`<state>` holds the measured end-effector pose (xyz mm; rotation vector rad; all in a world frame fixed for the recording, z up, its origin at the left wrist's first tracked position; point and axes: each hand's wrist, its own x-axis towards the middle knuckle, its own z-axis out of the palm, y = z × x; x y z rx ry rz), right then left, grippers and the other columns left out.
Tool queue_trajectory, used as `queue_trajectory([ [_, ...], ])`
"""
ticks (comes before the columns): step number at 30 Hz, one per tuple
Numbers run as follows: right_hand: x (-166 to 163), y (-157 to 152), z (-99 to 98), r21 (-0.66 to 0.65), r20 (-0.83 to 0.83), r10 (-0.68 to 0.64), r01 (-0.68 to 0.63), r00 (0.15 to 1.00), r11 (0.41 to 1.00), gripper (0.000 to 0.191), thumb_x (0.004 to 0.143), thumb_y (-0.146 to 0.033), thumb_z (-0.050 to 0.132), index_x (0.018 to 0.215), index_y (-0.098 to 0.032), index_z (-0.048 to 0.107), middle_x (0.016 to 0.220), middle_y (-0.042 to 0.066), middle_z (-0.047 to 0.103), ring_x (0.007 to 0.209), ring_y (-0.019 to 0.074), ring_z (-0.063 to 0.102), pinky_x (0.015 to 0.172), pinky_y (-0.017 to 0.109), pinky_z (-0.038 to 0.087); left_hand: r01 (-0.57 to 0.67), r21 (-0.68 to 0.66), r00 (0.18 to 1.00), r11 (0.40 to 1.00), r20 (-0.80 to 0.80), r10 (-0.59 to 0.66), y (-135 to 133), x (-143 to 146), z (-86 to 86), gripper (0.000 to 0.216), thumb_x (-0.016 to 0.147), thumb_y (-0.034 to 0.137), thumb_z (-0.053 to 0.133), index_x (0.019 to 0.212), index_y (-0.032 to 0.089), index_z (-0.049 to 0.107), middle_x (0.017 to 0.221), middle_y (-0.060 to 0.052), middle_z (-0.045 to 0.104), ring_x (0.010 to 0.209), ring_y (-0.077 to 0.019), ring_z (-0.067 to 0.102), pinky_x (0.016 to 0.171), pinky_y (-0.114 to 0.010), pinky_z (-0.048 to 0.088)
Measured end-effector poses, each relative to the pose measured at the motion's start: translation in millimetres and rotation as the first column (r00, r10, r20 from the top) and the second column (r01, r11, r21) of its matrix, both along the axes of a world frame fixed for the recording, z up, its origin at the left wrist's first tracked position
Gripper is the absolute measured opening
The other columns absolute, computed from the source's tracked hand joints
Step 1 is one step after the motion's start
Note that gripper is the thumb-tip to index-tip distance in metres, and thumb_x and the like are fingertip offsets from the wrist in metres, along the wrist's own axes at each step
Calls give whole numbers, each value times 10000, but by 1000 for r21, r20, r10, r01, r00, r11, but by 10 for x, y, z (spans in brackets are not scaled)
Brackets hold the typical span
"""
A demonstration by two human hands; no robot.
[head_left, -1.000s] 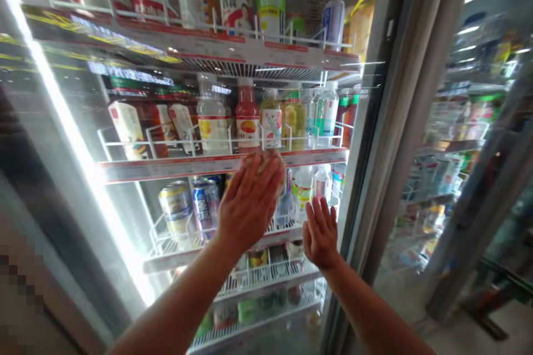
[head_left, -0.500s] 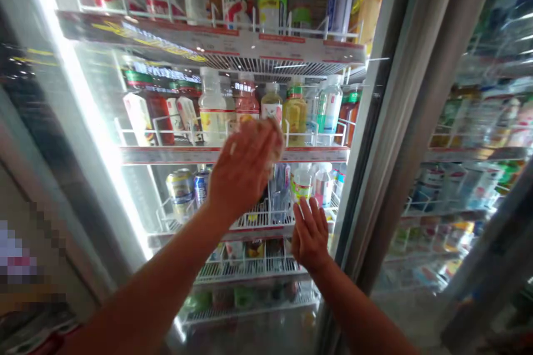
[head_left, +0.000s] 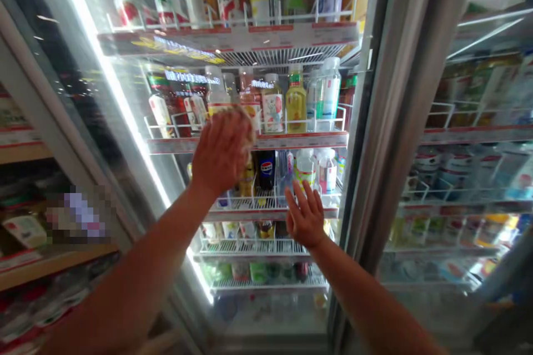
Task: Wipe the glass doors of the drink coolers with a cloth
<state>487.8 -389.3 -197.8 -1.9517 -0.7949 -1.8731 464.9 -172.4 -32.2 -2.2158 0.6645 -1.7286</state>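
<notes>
In front of a glass fridge door (head_left: 266,316), my left hand (head_left: 220,150) is closed over a crumpled pale cloth (head_left: 251,132). Only the cloth's edge shows past the blurred fingers, and it appears pressed to the glass. Lower and to the right, my right hand (head_left: 305,216) rests its palm toward the glass, fingers spread, holding nothing. Behind the door, a yellow drink bottle (head_left: 296,102) and a white-labelled bottle (head_left: 272,105) stand on the middle shelf. A dark Pepsi bottle (head_left: 266,169) is between the hands, one shelf below.
A metal door frame (head_left: 385,138) runs down the right side, with another stocked fridge (head_left: 466,166) beyond it. A bright light strip (head_left: 125,108) slants along the left. Wooden shelves with goods (head_left: 25,230) stand at far left.
My left hand has moved left across the glass with the cloth. The view has shifted, showing more shelving at left. My right hand stays low near the frame, its fingers more spread.
</notes>
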Motion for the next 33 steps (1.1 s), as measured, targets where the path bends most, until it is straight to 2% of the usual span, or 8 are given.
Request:
queue_trajectory([
  [4,-43,-47,68,1,-16,3,-3,1000,1000,661,930,-209,487,1578,-227,358,1458,82,597,1419,234,461,1208,394,267,21,-241,1000,970,-16,-25,-121,29,268,621,1022,353,347,1581,91,284,1695,-69,145,1575,-282,5,1306,-533,93],
  [11,-61,-440,1042,-113,-46,-35,30,998,993,579,999,-220,386,1577,-221,345,1532,58,514,1450,226,410,1209,430,314,118,103,957,988,-277,-86,-216,-36,26,568,1005,381,432,1534,175,408,1647,-66,308,1566,-263,139,1306,-491,124],
  [16,128,-480,1426,-113,-140,-81,65,987,991,601,1042,-305,282,1624,-203,171,1661,87,310,1574,275,173,1263,606,176,-209,-301,974,930,-149,170,415,27,536,662,1052,373,263,1582,13,98,1684,-54,-77,1552,-265,-79,1295,-411,-29],
  [20,178,-458,1365,-117,-163,-77,58,984,991,588,1051,-325,265,1610,-154,207,1670,109,287,1585,263,100,1274,601,118,-256,-483,967,838,-146,211,141,69,361,666,1060,356,210,1562,-54,53,1657,-98,-151,1531,-288,-150,1288,-456,-37],
  [24,137,-515,1348,-142,-181,-67,41,981,989,578,1054,-285,114,1575,-135,312,1650,93,332,1569,281,147,1252,616,128,-14,-12,969,1000,-247,10,-448,-32,87,602,1046,414,226,1504,60,390,1692,-20,89,1550,-243,-91,1301,-428,7],
  [28,79,-563,1368,-145,-207,-80,50,975,988,571,1053,-311,139,1583,-198,319,1658,62,323,1570,276,152,1265,604,149,25,363,985,931,-171,40,-172,39,553,610,1018,446,355,1580,218,289,1685,14,154,1548,-132,-60,1284,-362,-51],
  [31,48,-563,1364,-142,-203,-101,72,974,987,571,1036,-288,217,1584,-167,320,1654,85,326,1575,268,148,1293,582,135,-187,30,968,982,178,179,328,201,914,579,1064,367,252,1591,132,208,1683,-9,214,1391,26,-335,1240,-259,-82],
  [33,43,-558,1354,-129,-218,-83,56,972,990,572,1033,-289,241,1592,-183,298,1663,65,309,1580,266,129,1295,596,116,-224,-260,910,939,288,297,479,252,862,546,1070,307,207,1553,56,255,1639,-29,319,1301,73,-410,1212,-204,-89],
])
